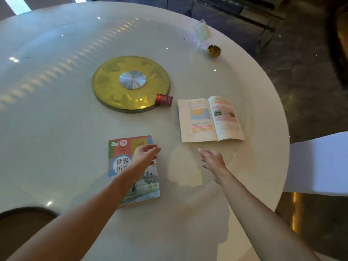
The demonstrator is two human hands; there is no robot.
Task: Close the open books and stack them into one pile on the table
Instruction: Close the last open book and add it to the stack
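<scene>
— Two books on the round table [56, 129], w/ us reaching over both. What's the near one?

— Closed book [120, 162], colourful cover up, lying flat toward our side, left of centre. Looks like there's a thin orange edge under it at the bottom, can't tell if that's a 2nd book or just the back cover.

— And our left hand [146, 155]?

— Over the closed book's right edge, fingers loosely spread, gripping nothing. Can't tell if it's touching the cover or just above it.

— Other book?

— Open book [210, 119], pages up, farther out & to the right, well apart from the closed one. Left page has a map and highlighted lines, right page has small pictures.

— Right hand [212, 159]?

— Between the 2 books, nearer the open one, just short of its near edge. Fingers apart, empty, not touching it.

— Rest of the table?

— Yellow disc [113, 98] w/ a silver hub at centre, small red box [164, 100] against its rim. Far right edge: little gold bowl [214, 50] beside a clear plastic bag [201, 32]. White chair cover [318, 162] off to our right.
</scene>
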